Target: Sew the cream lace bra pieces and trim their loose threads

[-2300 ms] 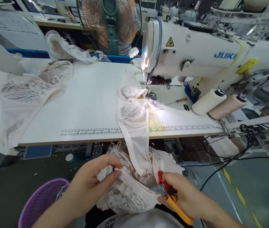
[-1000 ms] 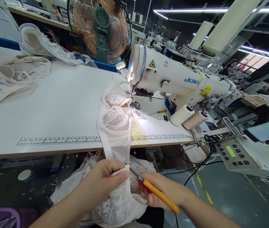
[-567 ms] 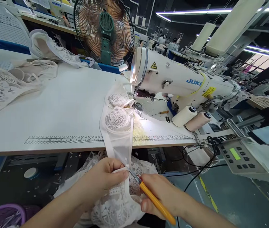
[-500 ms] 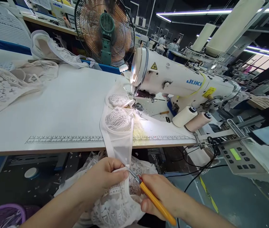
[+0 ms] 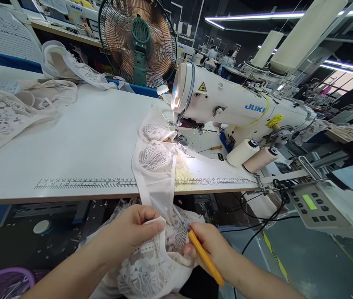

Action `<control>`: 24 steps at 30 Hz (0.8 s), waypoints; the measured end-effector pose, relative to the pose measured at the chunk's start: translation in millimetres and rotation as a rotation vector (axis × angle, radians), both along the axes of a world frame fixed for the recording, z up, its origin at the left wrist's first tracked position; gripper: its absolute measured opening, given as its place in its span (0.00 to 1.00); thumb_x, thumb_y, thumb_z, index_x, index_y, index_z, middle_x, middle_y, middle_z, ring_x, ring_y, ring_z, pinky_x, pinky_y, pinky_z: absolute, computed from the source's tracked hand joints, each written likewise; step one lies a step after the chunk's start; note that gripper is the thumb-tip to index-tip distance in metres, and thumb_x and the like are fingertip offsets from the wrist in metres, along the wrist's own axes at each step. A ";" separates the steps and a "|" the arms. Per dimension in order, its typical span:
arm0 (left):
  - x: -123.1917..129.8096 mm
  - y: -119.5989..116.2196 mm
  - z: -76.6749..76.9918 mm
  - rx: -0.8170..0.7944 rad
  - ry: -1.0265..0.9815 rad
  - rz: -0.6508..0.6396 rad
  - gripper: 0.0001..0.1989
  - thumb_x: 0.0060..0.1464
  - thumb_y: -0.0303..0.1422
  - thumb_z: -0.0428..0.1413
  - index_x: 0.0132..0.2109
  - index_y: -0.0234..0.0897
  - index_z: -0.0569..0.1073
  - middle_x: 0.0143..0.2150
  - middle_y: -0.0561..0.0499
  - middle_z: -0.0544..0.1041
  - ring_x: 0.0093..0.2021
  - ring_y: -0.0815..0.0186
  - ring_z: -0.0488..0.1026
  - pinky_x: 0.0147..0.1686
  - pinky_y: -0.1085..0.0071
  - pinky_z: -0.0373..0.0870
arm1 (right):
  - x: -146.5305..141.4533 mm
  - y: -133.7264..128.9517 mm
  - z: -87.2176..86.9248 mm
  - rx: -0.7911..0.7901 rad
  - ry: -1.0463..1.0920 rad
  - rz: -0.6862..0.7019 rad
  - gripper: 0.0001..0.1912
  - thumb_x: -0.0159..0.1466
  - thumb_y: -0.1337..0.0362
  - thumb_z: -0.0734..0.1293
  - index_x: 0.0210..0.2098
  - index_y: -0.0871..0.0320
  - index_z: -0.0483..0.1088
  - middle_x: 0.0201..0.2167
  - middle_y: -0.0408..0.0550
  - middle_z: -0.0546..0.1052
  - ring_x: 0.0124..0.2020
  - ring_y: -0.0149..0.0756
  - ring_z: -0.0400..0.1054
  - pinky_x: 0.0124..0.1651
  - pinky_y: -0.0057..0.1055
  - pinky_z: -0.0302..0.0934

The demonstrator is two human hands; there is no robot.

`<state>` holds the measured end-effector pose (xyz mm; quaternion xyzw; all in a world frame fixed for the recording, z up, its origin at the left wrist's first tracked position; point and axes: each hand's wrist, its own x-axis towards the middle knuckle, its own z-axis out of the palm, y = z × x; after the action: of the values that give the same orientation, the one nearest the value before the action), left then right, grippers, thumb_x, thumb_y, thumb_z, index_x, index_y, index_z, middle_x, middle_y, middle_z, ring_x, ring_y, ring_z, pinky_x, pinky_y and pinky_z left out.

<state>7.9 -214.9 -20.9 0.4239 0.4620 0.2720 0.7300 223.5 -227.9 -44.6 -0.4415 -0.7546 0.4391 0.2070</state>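
Observation:
My left hand (image 5: 140,228) is closed, thumb over fingers, pinching the white edge of a lace bra (image 5: 145,265) that hangs below the table's front edge. My right hand (image 5: 209,247) is wrapped around a slim tool with an orange handle (image 5: 206,259). Its thin metal tip points up and left, beside the lace; the tip is blurred, so its kind is unclear. The right fingertips are close to the bra's edge. Another pale bra (image 5: 154,158) lies on the table, one end beside the sewing machine's needle area and its band running down over the edge towards my left hand.
The white sewing machine (image 5: 220,89) stands at the back right, with two thread cones (image 5: 243,153) beside it. More bras (image 5: 8,108) lie at the left. A fan (image 5: 139,37) stands behind the table. A control box (image 5: 316,207) is at the right, a purple basket (image 5: 4,274) lower left.
The orange-handled tool and my right hand have drawn slightly away from my left fingers, with the tool's tip now off the fabric edge. The hanging bra has shifted a little.

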 end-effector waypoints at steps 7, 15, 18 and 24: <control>-3.2 -5.5 5.7 0.113 0.073 0.077 0.16 0.46 0.45 0.57 0.26 0.35 0.70 0.19 0.58 0.61 0.19 0.75 0.49 0.19 0.75 0.45 | -10.4 -14.1 35.3 0.069 0.082 0.034 0.14 0.52 0.58 0.67 0.35 0.57 0.64 0.30 0.45 0.70 0.28 0.33 0.62 0.30 0.28 0.58; -5.4 -14.2 13.2 -0.036 -0.121 0.157 0.17 0.41 0.40 0.60 0.24 0.38 0.59 0.26 0.52 0.76 0.17 0.73 0.60 0.20 0.75 0.56 | -22.4 -21.2 -8.7 0.487 -0.087 0.038 0.15 0.43 0.74 0.58 0.31 0.58 0.60 0.29 0.49 0.68 0.30 0.38 0.60 0.31 0.31 0.56; -8.9 -17.5 8.9 -0.023 -0.129 0.161 0.15 0.42 0.39 0.60 0.24 0.38 0.61 0.27 0.51 0.76 0.19 0.72 0.63 0.22 0.74 0.60 | -25.3 -23.1 -14.2 0.498 -0.147 0.077 0.12 0.43 0.74 0.58 0.28 0.57 0.59 0.26 0.47 0.66 0.28 0.36 0.59 0.28 0.30 0.53; -33.9 -35.5 -8.5 0.037 0.002 0.192 0.15 0.44 0.44 0.59 0.26 0.35 0.70 0.24 0.54 0.71 0.23 0.70 0.66 0.23 0.75 0.62 | -28.2 -26.2 -9.7 0.529 -0.166 0.160 0.07 0.45 0.73 0.58 0.23 0.56 0.56 0.22 0.45 0.65 0.24 0.34 0.57 0.25 0.29 0.50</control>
<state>-26.0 -250.4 -29.3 0.3915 0.4962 0.3485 0.6921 195.3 -254.1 -54.3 -0.3455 -0.8898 0.2042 0.2170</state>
